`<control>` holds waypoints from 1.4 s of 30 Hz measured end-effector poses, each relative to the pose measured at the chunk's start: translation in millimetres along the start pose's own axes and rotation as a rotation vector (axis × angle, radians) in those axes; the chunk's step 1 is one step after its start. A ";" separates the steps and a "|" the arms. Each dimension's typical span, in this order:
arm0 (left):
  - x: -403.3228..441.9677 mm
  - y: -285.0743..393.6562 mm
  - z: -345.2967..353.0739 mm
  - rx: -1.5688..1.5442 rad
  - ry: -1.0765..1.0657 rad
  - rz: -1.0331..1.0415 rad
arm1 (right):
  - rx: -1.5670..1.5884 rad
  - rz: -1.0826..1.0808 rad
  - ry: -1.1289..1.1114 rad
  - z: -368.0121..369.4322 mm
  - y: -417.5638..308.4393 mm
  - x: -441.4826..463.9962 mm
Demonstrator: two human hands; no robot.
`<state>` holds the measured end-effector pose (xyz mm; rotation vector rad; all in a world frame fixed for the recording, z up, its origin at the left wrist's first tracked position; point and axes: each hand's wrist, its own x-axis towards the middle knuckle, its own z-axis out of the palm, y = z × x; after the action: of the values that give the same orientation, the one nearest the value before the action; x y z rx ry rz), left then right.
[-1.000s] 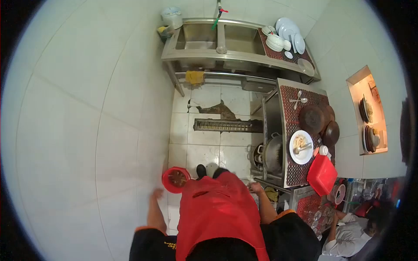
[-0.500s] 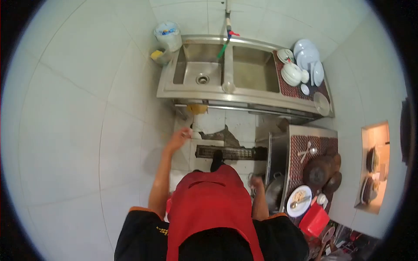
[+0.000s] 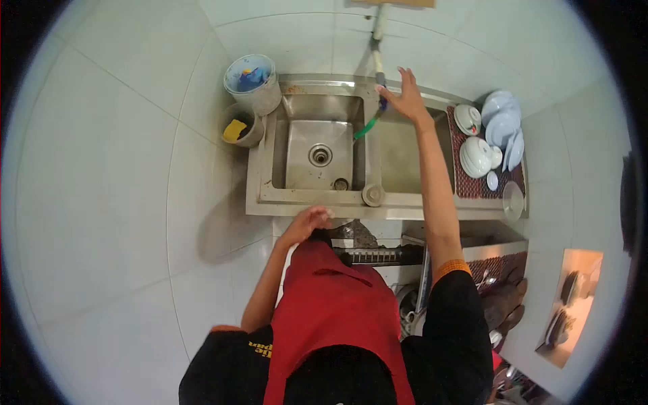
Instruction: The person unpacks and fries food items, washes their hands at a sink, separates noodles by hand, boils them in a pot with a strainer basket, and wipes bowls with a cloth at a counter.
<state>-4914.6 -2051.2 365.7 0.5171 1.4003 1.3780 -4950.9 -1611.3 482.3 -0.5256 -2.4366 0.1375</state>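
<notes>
My right hand [image 3: 407,101] reaches over the sink to the wall tap [image 3: 381,79], its thumb beside the valve and its fingers spread, holding nothing. A green hose [image 3: 366,128] runs from the tap to the left basin [image 3: 304,158], which has a drain in its floor. My left hand [image 3: 308,225] hovers just in front of the sink's front rim [image 3: 405,208], its fingers loosely bent and slightly blurred, with nothing visible in them. Behind my right forearm lies the right basin [image 3: 399,162], holding murky water. A small round metal piece [image 3: 372,195] sits on the divider's front end.
At the left stand a white bucket [image 3: 260,94] with blue cloth and a smaller tub [image 3: 248,135] with a yellow sponge. White bowls [image 3: 476,156] and plates [image 3: 503,127] rest on the red mat at right. A side counter [image 3: 496,260] stands nearer me.
I have moved closer to the sink. My right hand has risen from beside the side counter to the tap with its fingers spreading. My left hand has come to the sink's front rim.
</notes>
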 end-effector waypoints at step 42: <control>355.7 -61.2 -28.5 -0.743 0.253 -0.509 | 1.029 0.972 -0.336 168.2 -37.6 -166.4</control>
<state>-5042.5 -1772.4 173.3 -0.4825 0.9982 1.4308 -4946.1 -1707.8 263.1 -1.1488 -1.7853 1.8394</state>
